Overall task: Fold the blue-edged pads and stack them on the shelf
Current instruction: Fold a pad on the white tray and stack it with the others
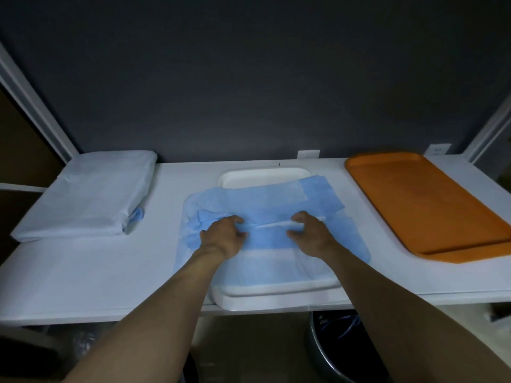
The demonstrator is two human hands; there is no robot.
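A care-facility supply nook: white shelf [83, 272], stacked pads [88, 194], orange tray [420, 200].

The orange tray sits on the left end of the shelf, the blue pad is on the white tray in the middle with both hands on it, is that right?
Not quite. The head view shows the orange tray on the right end of the shelf. The rest holds: the blue pad lies on the white tray in the middle, with the left hand and right hand on it.
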